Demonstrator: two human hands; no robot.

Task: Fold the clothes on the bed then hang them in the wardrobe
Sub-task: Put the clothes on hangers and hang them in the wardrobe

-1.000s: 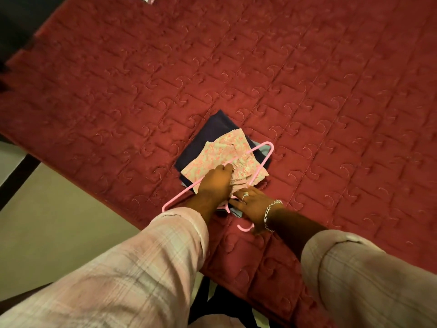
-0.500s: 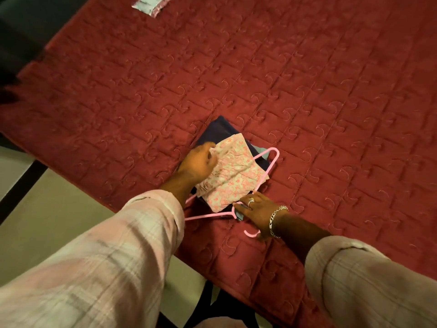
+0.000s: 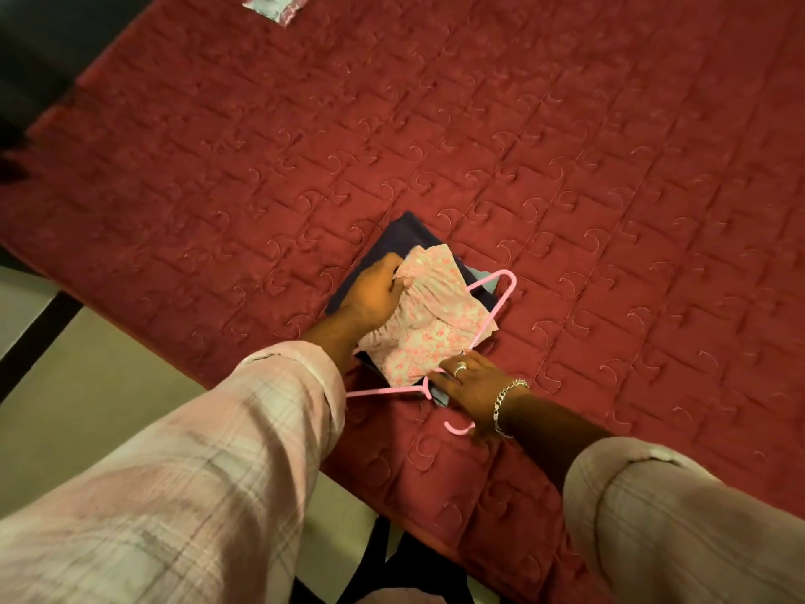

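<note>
A folded pink floral cloth [image 3: 429,320] lies across a pink plastic hanger [image 3: 496,303] on top of a folded dark navy garment [image 3: 403,235] near the front edge of the red quilted bed [image 3: 479,124]. My left hand [image 3: 372,294] grips the floral cloth at its bunched left edge. My right hand [image 3: 468,385], with a ring and a bracelet, presses on the hanger near its neck; the hook [image 3: 457,427] sticks out below the hand. A strip of grey cloth [image 3: 483,281] shows under the hanger's far corner.
A small pale packet [image 3: 274,4] lies at the far top of the bed. The bed's front edge runs diagonally from left to lower right, with pale floor [image 3: 87,385] beyond it. A dark strip [image 3: 30,346] crosses the floor at left.
My left hand moved from the cloth's near middle up to its left edge and bunched the fabric. The floral cloth shifted through the hanger. My right hand stayed at the hanger's neck.
</note>
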